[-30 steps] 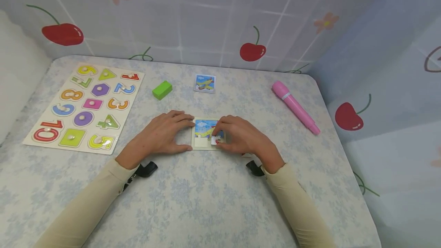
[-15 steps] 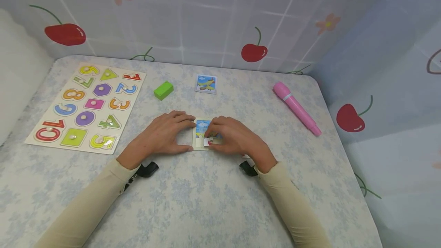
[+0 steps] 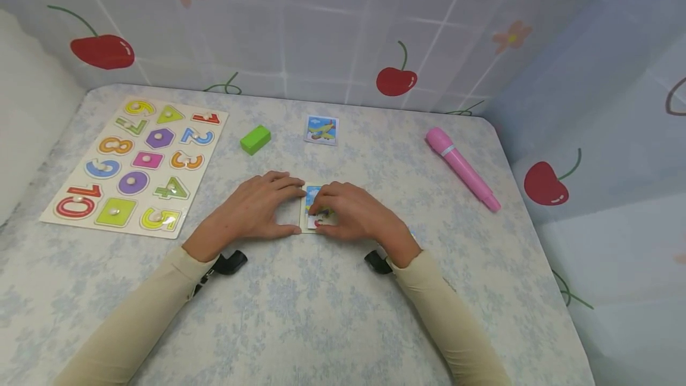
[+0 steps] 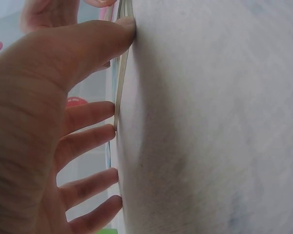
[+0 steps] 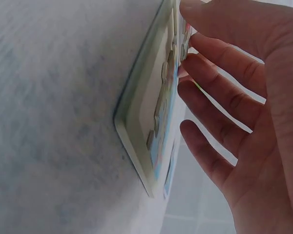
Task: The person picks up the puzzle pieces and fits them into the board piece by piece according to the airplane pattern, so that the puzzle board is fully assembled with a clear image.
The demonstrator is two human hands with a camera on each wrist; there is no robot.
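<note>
A small jigsaw puzzle in a cream tray [image 3: 303, 222] lies mid-table, partly covered by my right hand. My left hand [image 3: 257, 207] holds the tray's left side, thumb at the near corner and fingers at the far one. In the left wrist view the thumb [image 4: 124, 29] presses on the tray's edge. My right hand [image 3: 354, 210] pinches a puzzle piece [image 3: 314, 223] with white and red on it, over the tray's near left part. The right wrist view has this piece [image 5: 185, 44] by the thumb and fingertips, just above the tray [image 5: 132, 107] and its fitted pieces.
A picture card of a yellow plane [image 3: 321, 130] lies beyond the tray, a green block [image 3: 255, 139] to its left. The number peg board [image 3: 136, 165] takes up the left side. A pink wand-shaped thing [image 3: 463, 168] with a white band lies at right. Patterned curtains border the table.
My right hand has moved left across the tray with the puzzle piece, from its right half to its left side. The left hand has stayed on the tray's left edge.
</note>
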